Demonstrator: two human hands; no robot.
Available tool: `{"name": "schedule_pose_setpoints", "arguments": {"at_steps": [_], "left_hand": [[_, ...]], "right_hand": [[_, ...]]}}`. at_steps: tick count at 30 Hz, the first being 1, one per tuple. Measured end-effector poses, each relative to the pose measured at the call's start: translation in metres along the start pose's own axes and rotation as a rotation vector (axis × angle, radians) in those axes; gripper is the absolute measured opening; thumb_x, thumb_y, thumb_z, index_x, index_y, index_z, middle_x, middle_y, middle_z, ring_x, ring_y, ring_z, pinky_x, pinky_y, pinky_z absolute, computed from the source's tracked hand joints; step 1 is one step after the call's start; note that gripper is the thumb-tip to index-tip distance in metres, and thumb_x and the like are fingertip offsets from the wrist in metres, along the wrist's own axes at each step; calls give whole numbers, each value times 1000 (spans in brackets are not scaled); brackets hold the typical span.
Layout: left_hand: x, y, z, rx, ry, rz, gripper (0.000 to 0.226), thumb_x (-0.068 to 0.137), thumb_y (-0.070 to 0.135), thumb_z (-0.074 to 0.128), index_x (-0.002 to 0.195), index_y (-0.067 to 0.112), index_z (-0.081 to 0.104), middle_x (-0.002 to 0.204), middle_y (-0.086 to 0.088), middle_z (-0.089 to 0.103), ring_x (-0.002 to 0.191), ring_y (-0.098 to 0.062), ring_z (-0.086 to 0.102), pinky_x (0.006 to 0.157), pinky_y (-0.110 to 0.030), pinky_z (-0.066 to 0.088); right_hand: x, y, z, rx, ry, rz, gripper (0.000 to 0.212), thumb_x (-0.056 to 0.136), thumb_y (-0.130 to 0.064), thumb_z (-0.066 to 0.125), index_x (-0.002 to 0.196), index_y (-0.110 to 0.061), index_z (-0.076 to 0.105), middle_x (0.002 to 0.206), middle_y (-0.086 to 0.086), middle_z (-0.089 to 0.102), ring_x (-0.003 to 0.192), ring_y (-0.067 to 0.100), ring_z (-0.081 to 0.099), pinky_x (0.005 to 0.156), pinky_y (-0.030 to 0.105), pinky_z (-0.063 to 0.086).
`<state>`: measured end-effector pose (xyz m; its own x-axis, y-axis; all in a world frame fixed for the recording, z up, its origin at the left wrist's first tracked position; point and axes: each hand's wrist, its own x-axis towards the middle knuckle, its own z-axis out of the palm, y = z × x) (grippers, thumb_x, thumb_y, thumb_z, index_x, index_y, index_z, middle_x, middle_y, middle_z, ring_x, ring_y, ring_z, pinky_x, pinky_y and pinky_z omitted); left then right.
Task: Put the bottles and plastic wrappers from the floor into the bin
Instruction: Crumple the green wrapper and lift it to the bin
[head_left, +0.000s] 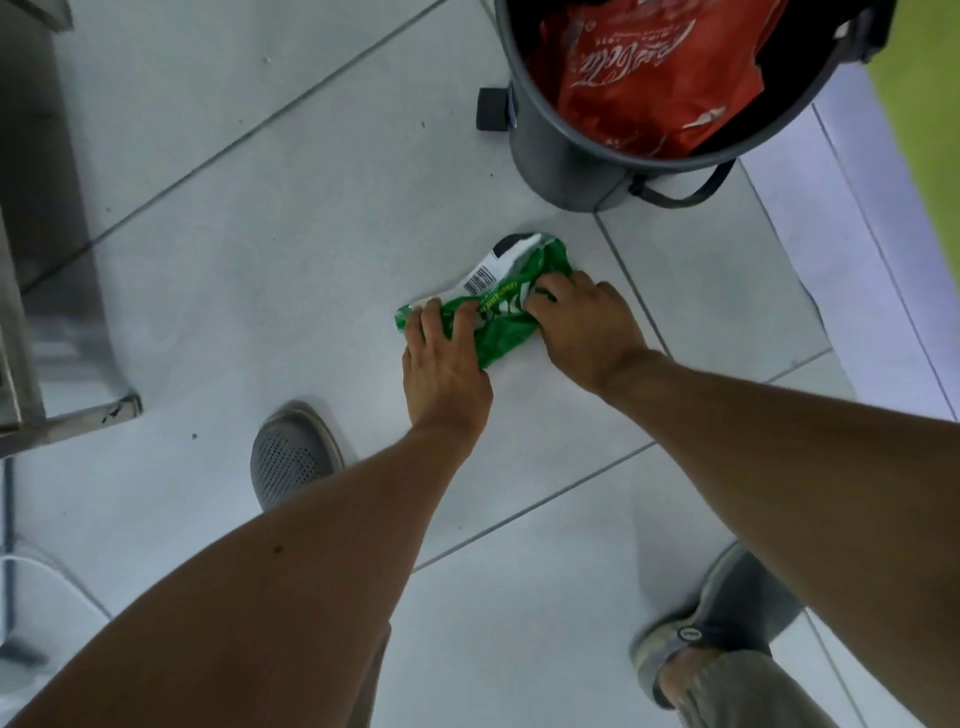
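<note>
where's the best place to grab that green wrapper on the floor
Grip the bunched green middle of the green wrapper, coming straight down from above. It lies flat and crumpled on the tile, so there is no edge to slide under; the gathered folds give something to pinch. The left hand and right hand already press on it from either side, near the bin.

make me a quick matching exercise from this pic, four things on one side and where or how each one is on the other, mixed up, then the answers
Things:
1. green wrapper
2. red wrapper
3. bin
4. left hand

Places or states:
A. stands on the tiled floor, open at the top
B. crumpled on the floor, gripped from both ends
C. lies inside the bin
D. clutches the near left end of the green wrapper

Pairs: 1-B, 2-C, 3-A, 4-D

The right hand grips the wrapper's other end.
</note>
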<state>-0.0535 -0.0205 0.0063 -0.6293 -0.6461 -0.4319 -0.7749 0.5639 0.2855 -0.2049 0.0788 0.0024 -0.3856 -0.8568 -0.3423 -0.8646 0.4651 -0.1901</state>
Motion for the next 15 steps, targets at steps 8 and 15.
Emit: {"name": "schedule_pose_setpoints", "arguments": {"at_steps": [8, 15], "left_hand": [[-60, 29, -105, 22, -54, 88, 77, 79, 2, 68, 151, 20, 45, 160, -17, 39, 152, -40, 31, 115, -56, 48], [-69, 76, -226, 50, -25, 278, 78, 75, 6, 68, 150, 19, 46, 160, -17, 40, 151, -42, 32, 117, -56, 44]], "right_hand": [[-73, -34, -107, 71, 14, 147, 29, 85, -8, 68, 114, -11, 70, 118, 13, 68, 94, 34, 66, 71, 42, 51], [-110, -34, -236, 98, 131, 221, 31, 88, -12, 64, 118, -16, 71, 125, 8, 66, 102, 34, 63, 72, 44, 51]]}}
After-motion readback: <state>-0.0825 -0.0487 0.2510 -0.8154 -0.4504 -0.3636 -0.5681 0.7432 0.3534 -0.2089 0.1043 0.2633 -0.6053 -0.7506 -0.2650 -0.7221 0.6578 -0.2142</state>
